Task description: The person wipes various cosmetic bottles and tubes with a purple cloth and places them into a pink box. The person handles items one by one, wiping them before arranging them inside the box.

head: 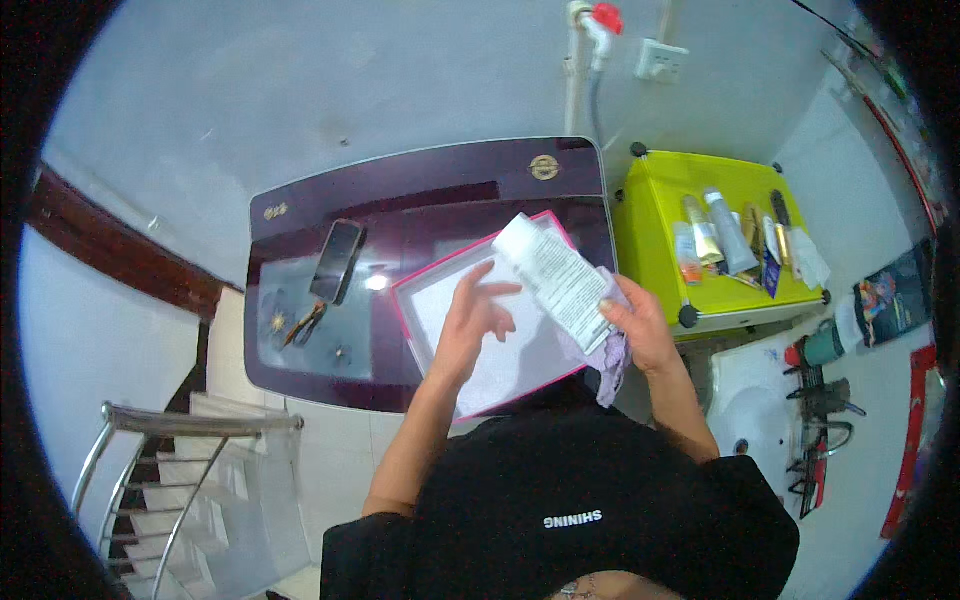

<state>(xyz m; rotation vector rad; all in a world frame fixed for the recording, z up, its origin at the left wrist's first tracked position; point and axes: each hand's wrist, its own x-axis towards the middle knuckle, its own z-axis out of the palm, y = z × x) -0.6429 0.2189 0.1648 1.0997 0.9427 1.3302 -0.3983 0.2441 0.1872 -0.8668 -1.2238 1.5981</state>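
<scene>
My right hand (643, 322) grips a white squeeze tube (559, 285) covered in small print, its cap end pointing up and to the left. A lilac cloth (613, 364) is bunched in the same hand, behind and below the tube. Just left of the tube, my left hand (480, 319) is apart from it with the fingers spread and nothing in them. Beneath both hands lies a shallow box (435, 300) with a pink rim and a white inside. It rests at a slant on a dark glossy washing-machine lid (420, 214).
A smartphone (337, 262) and a brown hair claw clip (305, 324) lie on the lid's left part. On the right, a lime-green cabinet (652, 217) bears several tubes (729, 229) and brushes. A white washbasin (750, 409) stands nearer, right. Stairs with a metal handrail (202, 425) descend at left.
</scene>
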